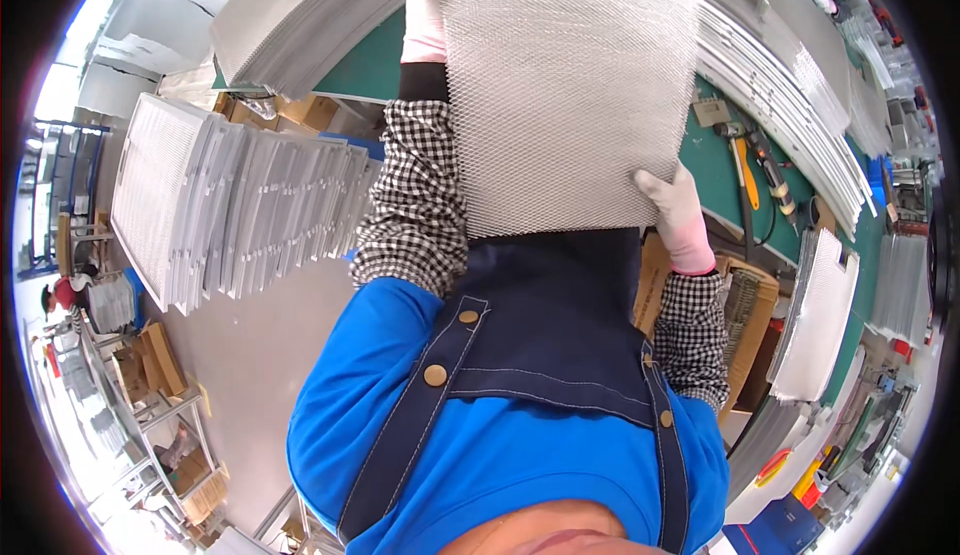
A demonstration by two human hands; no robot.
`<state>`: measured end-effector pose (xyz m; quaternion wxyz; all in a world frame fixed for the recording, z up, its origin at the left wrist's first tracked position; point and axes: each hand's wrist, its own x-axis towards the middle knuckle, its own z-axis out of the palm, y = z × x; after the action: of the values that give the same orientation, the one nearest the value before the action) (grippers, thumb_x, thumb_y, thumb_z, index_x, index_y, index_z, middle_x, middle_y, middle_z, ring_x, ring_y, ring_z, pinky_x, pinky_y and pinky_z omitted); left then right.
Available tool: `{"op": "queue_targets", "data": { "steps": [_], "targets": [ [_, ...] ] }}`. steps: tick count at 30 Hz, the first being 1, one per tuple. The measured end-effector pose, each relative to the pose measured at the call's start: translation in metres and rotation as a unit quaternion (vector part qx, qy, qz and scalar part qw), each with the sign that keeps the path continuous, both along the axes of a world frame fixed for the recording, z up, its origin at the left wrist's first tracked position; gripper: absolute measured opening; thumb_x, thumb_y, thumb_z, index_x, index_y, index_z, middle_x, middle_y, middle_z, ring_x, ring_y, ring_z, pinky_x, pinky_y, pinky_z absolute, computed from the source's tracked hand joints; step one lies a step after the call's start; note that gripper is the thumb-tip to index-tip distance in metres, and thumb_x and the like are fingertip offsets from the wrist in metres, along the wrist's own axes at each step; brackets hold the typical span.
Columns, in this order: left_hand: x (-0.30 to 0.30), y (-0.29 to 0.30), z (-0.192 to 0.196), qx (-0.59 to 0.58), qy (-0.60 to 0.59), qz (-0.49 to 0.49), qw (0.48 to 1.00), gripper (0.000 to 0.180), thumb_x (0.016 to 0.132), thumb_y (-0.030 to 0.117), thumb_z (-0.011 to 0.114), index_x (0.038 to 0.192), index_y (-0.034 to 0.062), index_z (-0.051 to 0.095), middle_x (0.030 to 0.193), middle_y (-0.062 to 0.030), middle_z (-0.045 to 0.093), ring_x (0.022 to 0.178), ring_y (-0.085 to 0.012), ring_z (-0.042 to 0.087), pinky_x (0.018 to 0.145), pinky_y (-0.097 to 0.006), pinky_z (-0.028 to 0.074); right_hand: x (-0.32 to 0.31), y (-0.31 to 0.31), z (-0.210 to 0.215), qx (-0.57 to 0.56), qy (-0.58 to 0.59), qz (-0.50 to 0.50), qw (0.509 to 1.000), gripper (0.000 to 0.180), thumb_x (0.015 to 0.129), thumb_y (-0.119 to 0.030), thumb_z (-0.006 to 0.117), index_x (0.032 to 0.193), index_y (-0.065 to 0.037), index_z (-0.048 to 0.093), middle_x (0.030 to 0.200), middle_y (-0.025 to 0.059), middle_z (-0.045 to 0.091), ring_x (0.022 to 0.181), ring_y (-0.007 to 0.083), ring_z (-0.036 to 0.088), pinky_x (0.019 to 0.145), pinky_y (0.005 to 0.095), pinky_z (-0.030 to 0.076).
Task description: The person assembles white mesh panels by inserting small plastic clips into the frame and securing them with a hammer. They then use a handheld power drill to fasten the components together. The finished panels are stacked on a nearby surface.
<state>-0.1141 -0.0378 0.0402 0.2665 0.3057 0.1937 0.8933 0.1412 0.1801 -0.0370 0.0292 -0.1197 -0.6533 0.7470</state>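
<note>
A silvery expanded-metal mesh sheet [570,105] stretches in front of my chest, its near edge at my dark apron. My right hand [675,210], in a white and pink glove, grips the sheet's near right corner, thumb on top and the other fingers hidden beneath. Along the sheet's far left edge, my left hand [424,15] reaches up in a similar glove. Its fingers are hidden or cut off at the top of the view, so their grip does not show. Under the sheet's far part lies a green-topped workbench [720,170].
Left stands a row of framed mesh panels [270,205]. Curved stacks of thin sheets [300,25] lie on the bench's far left. Long metal strips [790,85], a power screwdriver [775,180] and a yellow-handled tool [746,170] lie right. A cardboard box [765,310] is below them.
</note>
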Motion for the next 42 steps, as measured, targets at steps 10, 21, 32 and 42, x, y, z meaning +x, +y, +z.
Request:
{"op": "queue_targets", "data": {
  "steps": [10, 21, 32, 42],
  "targets": [
    [0.096, -0.004, -0.062, -0.221, 0.078, -0.086, 0.968, 0.078, 0.102, 0.062, 0.044, 0.141, -0.0050, 0.051, 0.139, -0.0125, 0.059, 0.123, -0.0221, 0.058, 0.104, -0.035, 0.045, 0.117, -0.020, -0.128, 0.030, -0.157, -0.100, 0.982, 0.051, 0.089, -0.026, 0.078, 0.126, 0.006, 0.063, 0.114, 0.0107, 0.070, 0.103, 0.0180, 0.066, 0.093, 0.0329, 0.053],
    [0.111, -0.005, -0.056, -0.161, 0.074, -0.236, 0.956, 0.125, 0.069, 0.068, 0.081, 0.154, -0.0069, 0.028, 0.133, -0.0275, 0.054, 0.117, -0.0301, 0.059, 0.103, -0.044, 0.048, -0.093, 0.117, 0.022, 0.672, -0.100, 0.024, 0.733, 0.044, 0.089, -0.039, 0.065, 0.120, -0.008, 0.066, 0.114, 0.0169, 0.069, 0.110, 0.0343, 0.066, 0.089, 0.0450, 0.054],
    [0.069, 0.026, -0.076, -0.203, -0.038, -0.170, 0.964, 0.117, 0.075, 0.065, 0.078, 0.153, -0.0066, 0.029, 0.136, -0.0245, 0.056, 0.117, -0.0286, 0.061, 0.102, -0.040, 0.051, -0.124, 0.143, 0.042, 0.643, -0.104, -0.082, 0.754, 0.038, 0.084, -0.031, 0.064, 0.112, -0.006, 0.073, 0.101, 0.0149, 0.075, 0.094, 0.0291, 0.073, 0.082, 0.0393, 0.058],
    [0.065, 0.041, -0.080, -0.211, -0.048, -0.154, 0.964, 0.104, 0.084, 0.063, 0.072, 0.152, -0.0064, 0.033, 0.135, -0.0238, 0.057, 0.115, -0.0284, 0.061, 0.101, -0.039, 0.051, -0.075, 0.083, 0.128, 0.339, -0.024, 0.089, 0.936, 0.045, 0.095, -0.017, 0.063, 0.133, 0.006, 0.054, 0.106, 0.0183, 0.068, 0.075, 0.0178, 0.070, 0.067, 0.0287, 0.057]
  ]
}}
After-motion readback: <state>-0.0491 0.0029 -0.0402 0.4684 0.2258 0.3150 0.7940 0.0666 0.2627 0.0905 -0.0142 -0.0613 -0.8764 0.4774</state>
